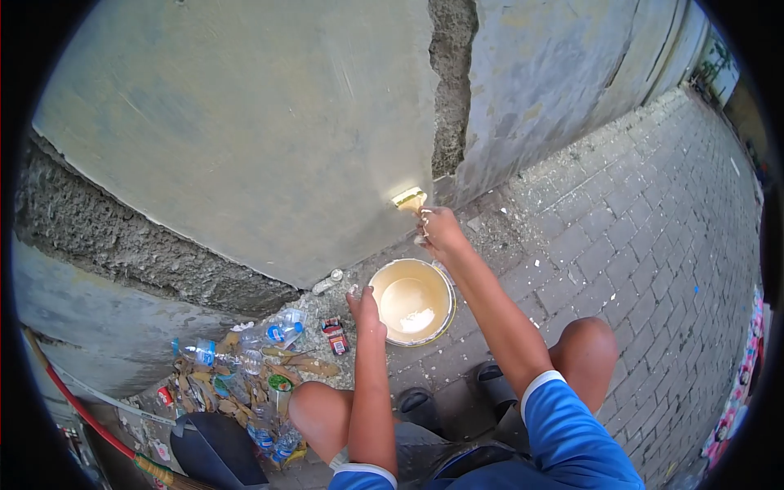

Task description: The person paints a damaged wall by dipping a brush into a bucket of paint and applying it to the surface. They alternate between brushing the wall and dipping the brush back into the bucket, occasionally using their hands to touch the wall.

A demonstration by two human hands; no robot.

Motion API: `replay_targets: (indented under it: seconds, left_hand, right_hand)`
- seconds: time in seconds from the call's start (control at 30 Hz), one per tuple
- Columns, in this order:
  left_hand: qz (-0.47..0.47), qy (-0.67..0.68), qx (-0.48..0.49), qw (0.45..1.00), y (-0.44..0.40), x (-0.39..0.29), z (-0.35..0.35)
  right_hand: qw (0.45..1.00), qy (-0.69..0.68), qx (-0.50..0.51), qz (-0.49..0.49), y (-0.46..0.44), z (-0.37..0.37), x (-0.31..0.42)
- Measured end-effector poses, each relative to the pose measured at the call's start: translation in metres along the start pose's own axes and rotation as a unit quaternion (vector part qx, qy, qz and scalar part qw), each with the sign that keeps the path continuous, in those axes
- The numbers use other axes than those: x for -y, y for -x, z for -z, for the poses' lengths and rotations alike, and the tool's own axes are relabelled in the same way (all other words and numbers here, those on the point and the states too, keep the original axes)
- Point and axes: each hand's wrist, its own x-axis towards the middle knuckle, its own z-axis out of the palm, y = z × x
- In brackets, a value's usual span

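Here, the right hand's (442, 233) fingers clamp one paintbrush (411, 202), bristles at the wall panel (269, 122), near its broken right edge. The left hand (366, 310) is at one paint bucket's (438, 287) left rim; whether its fingers grip, I cannot tell. Open paving (608, 237) spreads rightward; plastic bottles (276, 331) crowd leftward. Two dark sandals (416, 403) show below.

Your white-rimmed bucket (451, 287) holds cream paint (406, 296); beyond it, your brush (409, 199) is pale yellow. Left of the bucket lies a red-and-black box (335, 336), right of it grey brick-patterned paving (629, 237), nearer you your white-trimmed blue shirt (565, 423).
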Motion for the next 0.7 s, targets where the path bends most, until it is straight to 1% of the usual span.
replay_targets:
  seconds: [0.07,0.1,0.17,0.23,0.33,0.37,0.47,0.53,0.57,0.6,0.67,0.7]
  left_hand:
    - [0.007,0.012,-0.019,1.000,-0.003,0.003,0.000]
    - [0.011,-0.002,-0.019,1.000,-0.002,0.000,0.002]
    - [0.007,-0.008,-0.028,1.000,-0.004,0.001,0.002]
    - [0.013,-0.012,-0.030,0.999,-0.002,0.002,0.000]
    - [-0.011,0.001,0.018,1.000,0.012,-0.007,0.000]
    - [-0.001,0.016,0.024,1.000,0.012,-0.007,0.003]
    - [0.021,0.063,0.047,0.997,-0.001,0.004,0.015]
    - [0.025,0.098,0.061,0.993,-0.013,0.012,0.025]
    - [0.004,0.101,0.072,0.992,-0.016,0.015,0.028]
    - [0.007,0.093,0.079,0.993,-0.015,0.017,0.031]
    - [0.006,0.079,0.092,0.993,-0.017,0.017,0.033]
    - [0.007,0.077,0.079,0.994,-0.012,0.013,0.028]
  right_hand:
    - [0.997,-0.055,0.027,0.050,0.037,-0.014,0.033]
    - [0.992,-0.085,0.047,0.081,0.059,-0.022,0.056]
    - [0.972,-0.073,0.134,0.179,0.095,-0.032,0.101]
    - [0.952,-0.080,0.176,0.236,0.119,-0.040,0.133]
    - [0.939,-0.078,0.199,0.270,0.134,-0.032,0.147]
    - [0.944,-0.090,0.183,0.260,0.132,-0.027,0.141]
    - [0.969,-0.034,0.202,0.142,0.096,0.016,0.093]
    - [0.984,0.097,0.125,0.081,0.065,0.031,0.049]
    - [0.975,0.198,0.082,0.063,0.046,0.037,0.025]
    - [0.953,0.297,0.038,0.043,0.025,0.045,-0.001]
    - [0.955,0.297,0.021,0.008,-0.020,0.066,-0.067]
    - [0.962,0.271,0.012,-0.007,-0.022,0.064,-0.068]
